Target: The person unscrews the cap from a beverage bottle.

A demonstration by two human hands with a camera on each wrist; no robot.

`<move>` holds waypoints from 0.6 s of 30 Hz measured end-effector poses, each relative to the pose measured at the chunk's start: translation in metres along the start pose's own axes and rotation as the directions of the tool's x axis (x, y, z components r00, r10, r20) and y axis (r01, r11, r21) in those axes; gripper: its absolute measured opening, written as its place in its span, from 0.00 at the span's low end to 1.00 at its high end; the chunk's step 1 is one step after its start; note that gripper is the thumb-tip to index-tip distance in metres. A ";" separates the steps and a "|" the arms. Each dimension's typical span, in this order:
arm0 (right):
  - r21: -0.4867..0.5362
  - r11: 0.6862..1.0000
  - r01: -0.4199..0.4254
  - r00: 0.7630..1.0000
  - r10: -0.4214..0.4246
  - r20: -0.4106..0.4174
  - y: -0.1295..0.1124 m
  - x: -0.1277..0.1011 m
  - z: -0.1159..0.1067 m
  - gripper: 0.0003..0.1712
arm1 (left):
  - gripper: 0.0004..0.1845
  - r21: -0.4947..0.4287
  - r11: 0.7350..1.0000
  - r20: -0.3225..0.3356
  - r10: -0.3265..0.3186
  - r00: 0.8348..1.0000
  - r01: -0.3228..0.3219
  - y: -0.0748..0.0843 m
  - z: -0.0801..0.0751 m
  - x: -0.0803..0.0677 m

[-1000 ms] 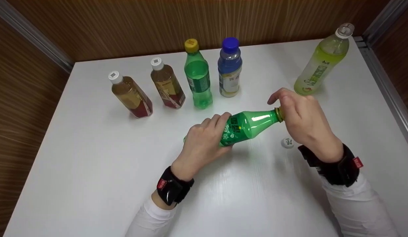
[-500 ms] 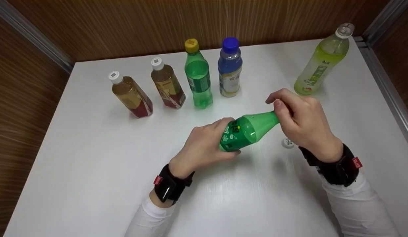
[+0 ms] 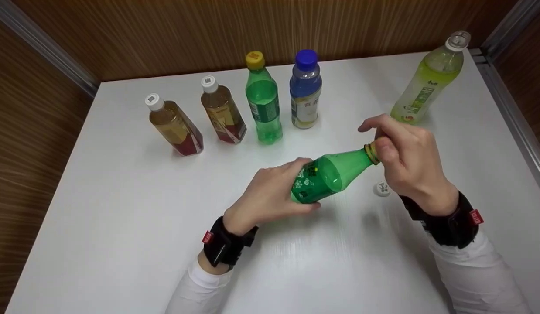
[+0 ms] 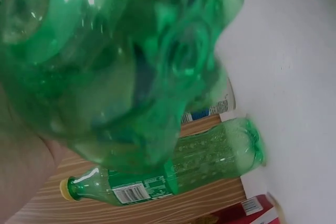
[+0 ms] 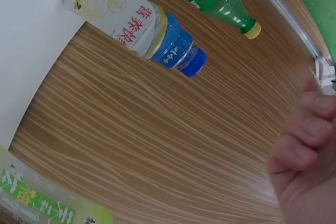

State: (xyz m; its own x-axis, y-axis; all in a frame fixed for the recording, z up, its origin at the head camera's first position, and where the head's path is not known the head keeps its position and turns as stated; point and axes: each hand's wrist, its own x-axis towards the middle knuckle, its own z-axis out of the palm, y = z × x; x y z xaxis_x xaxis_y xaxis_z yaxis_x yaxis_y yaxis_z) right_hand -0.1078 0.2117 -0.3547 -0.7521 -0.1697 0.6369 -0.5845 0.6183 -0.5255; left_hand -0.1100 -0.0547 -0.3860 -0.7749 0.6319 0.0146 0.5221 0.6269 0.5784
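Observation:
A green plastic bottle point(image 3: 329, 175) is held tilted above the white table point(image 3: 121, 209), its neck pointing right. My left hand point(image 3: 270, 192) grips its lower body; the left wrist view is filled by the bottle's base point(image 4: 121, 61). My right hand point(image 3: 401, 152) has its fingers curled round the bottle's yellow cap point(image 3: 372, 153) at the neck. The right wrist view shows only my curled fingers point(image 5: 307, 145) at the frame's right edge. A small white cap point(image 3: 381, 189) lies on the table just under my right hand.
Along the back stand two brown tea bottles point(image 3: 176, 126) point(image 3: 222, 111), a green bottle with a yellow cap point(image 3: 262, 98) and a blue-capped bottle point(image 3: 305, 89). A pale green bottle point(image 3: 427, 80) stands far right. Wooden walls point(image 3: 165, 30) close in the table.
My right hand has shifted on the bottle's neck, so the yellow cap ring shows again. The bottle has tilted a little more upright and both hands have moved slightly.

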 end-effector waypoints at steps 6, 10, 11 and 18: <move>-0.019 0.960 -0.280 0.947 0.279 0.159 -0.001 0.004 -0.004 0.49 | 0.40 0.324 0.946 -0.175 0.047 0.984 0.013 0.003 0.007 0.000; -0.127 0.945 -0.303 0.906 0.327 0.269 -0.004 0.007 -0.002 0.35 | 0.41 0.429 0.903 -0.218 0.071 0.973 0.030 0.003 0.009 -0.001; -0.141 0.944 -0.297 0.905 0.325 0.274 -0.005 0.007 -0.001 0.31 | 0.41 0.438 0.899 -0.219 0.073 0.973 0.031 0.003 0.009 -0.001; -0.116 0.974 -0.196 0.959 0.215 0.185 -0.007 0.006 0.001 0.17 | 0.40 0.277 0.961 -0.158 0.037 0.987 0.008 0.002 0.004 0.000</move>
State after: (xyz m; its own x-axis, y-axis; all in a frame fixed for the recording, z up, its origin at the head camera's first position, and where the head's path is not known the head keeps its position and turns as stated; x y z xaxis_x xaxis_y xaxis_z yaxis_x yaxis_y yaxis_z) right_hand -0.1084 0.2058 -0.3480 -0.9032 -0.1718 0.3933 -0.3865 0.7240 -0.5713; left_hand -0.1074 -0.0519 -0.3887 -0.8014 0.5750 0.1647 0.5942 0.7336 0.3298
